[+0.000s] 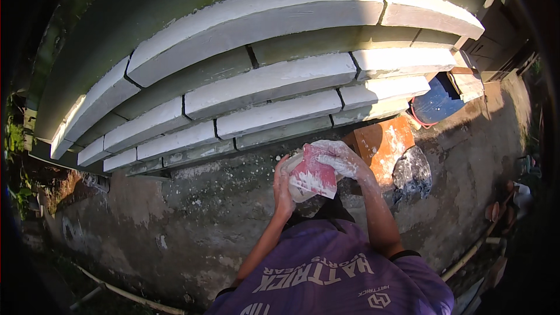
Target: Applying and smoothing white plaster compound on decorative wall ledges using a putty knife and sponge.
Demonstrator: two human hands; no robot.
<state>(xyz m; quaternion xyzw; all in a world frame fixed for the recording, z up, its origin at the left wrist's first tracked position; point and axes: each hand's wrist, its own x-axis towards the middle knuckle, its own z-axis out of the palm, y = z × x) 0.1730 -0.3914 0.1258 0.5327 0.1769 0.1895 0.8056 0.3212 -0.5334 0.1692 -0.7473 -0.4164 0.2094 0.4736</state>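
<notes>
In front of my body, my left hand [283,191] is closed around the side of a pale, whitish container [298,194], and its inside is mostly hidden. My right hand [343,160], coated in white paste, grips a flat pink putty scraper [315,175] over that container. White paste is smeared across the scraper's lower edge. Beyond my hands runs a wall with stepped ledges [274,84], painted or coated white and split by dark vertical joints.
To the right of my hands stands an orange-brown block [382,146] with white smears. A crumpled dark plastic sheet or bag [412,174] lies against it. Farther right is a blue tub [436,105] with a red rim. White spatter marks the concrete ground [192,216].
</notes>
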